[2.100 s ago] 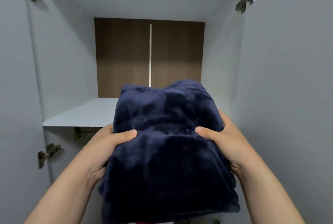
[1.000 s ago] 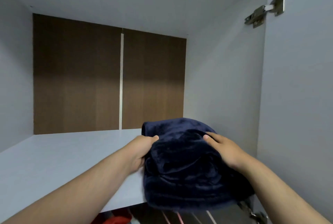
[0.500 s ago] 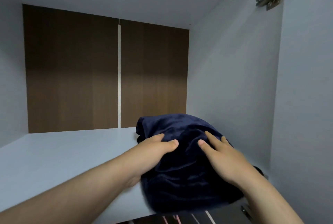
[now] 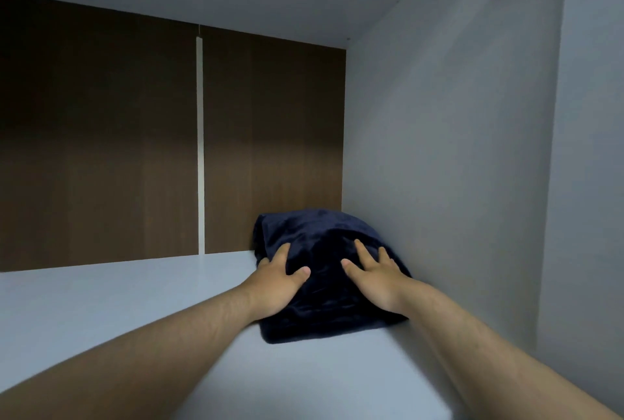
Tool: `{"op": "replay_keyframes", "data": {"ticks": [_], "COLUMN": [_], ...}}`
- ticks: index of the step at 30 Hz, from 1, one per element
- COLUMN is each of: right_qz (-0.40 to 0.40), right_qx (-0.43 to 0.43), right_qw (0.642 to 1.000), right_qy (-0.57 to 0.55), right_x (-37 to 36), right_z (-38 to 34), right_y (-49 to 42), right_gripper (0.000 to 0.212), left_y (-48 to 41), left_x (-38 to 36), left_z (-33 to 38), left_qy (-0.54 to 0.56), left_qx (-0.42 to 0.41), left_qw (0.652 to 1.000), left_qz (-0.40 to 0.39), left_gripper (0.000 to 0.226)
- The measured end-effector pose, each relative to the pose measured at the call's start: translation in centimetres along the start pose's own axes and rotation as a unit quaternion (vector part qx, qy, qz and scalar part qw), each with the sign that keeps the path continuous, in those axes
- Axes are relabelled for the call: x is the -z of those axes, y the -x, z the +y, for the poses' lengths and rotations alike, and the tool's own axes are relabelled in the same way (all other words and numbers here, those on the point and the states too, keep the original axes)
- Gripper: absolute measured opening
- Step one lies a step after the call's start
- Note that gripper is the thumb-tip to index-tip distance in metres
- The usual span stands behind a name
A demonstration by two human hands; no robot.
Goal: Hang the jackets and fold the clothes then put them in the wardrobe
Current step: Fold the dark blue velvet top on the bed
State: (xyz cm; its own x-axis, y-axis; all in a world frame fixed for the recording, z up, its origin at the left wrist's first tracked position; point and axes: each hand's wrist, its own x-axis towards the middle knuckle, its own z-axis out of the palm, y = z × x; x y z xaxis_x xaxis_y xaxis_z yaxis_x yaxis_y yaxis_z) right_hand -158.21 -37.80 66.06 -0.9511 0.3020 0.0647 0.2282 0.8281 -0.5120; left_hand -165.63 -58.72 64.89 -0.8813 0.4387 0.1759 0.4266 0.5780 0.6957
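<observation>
Our grip was spread, not closed: the left hand and right hand lay flat, fingers splayed, on the folded navy garment, probably pressing it snug. It sat on the wardrobe shelf, in the shelf's far right corner, with both arms outstretched.

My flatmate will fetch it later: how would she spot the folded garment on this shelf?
Look into the wardrobe compartment with the brown back panel. On its pale shelf, toward the right rear corner, sits a folded navy plush bundle, the only item there.
</observation>
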Motion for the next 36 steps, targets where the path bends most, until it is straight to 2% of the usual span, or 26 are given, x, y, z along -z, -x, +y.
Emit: {"op": "replay_keyframes", "data": {"ticks": [14,21,25,28,31,33,36], "right_qz": [0.025,0.03,0.011,0.008,0.019,0.025,0.076], "right_qx": [-0.008,-0.013,-0.022,-0.015,0.008,0.018,0.033], "right_qw": [0.999,0.997,0.999,0.999,0.997,0.996,0.989], "right_qy": [0.037,0.069,0.048,0.047,0.071,0.086,0.121], "right_x": [-2.5,-2.7,-2.4,-2.0,-1.4,-0.8,0.8], "right_z": [-0.8,-1.0,-0.5,-0.1,0.3,0.7,0.7], "right_y": [-6.3,-4.9,-2.9,-1.2,0.7,1.8,2.4], "right_gripper": [0.072,0.072,0.075,0.08,0.087,0.089,0.066], "left_y": [-4.9,-4.4,-3.0,-1.6,-0.3,0.5,1.4], "left_x": [0.3,0.4,1.3,1.9,2.7,3.3,3.6], "left_z": [-2.1,-2.2,-1.8,-1.3,-1.1,-0.9,-0.9], "left_qy": [0.008,0.01,0.019,0.049,0.092,0.1,0.118], "left_qx": [0.018,0.022,0.022,0.015,0.011,0.0,-0.014], "left_qw": [0.999,0.999,1.0,0.999,0.995,0.994,0.992], "left_qz": [0.03,0.023,-0.006,-0.012,-0.023,-0.035,-0.044], "left_gripper": [0.07,0.064,0.061,0.047,0.022,0.017,0.019]}}
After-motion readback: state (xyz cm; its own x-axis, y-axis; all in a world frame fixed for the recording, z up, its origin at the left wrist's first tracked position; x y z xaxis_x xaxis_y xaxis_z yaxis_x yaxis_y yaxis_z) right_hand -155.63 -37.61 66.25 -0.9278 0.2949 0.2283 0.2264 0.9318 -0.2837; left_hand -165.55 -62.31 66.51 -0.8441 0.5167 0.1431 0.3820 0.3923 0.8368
